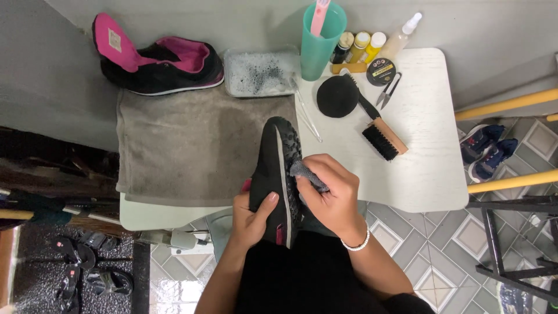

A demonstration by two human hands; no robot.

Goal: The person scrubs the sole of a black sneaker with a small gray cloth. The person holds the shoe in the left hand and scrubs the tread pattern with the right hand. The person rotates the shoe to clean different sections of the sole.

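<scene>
While the left hand (251, 216) clamps the black shoe (278, 174) on its side over the table edge (174, 214) | right hand (330, 195) pinches grey cloth (307, 174) against sole | step: wiping sole | next: likely firmer strokes toward the toe

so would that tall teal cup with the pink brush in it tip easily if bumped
Probably: the tall teal plastic cup looks narrow for its height, and the pink brush sticks out above its rim. It likely feels light. Its contents are hidden.
</scene>
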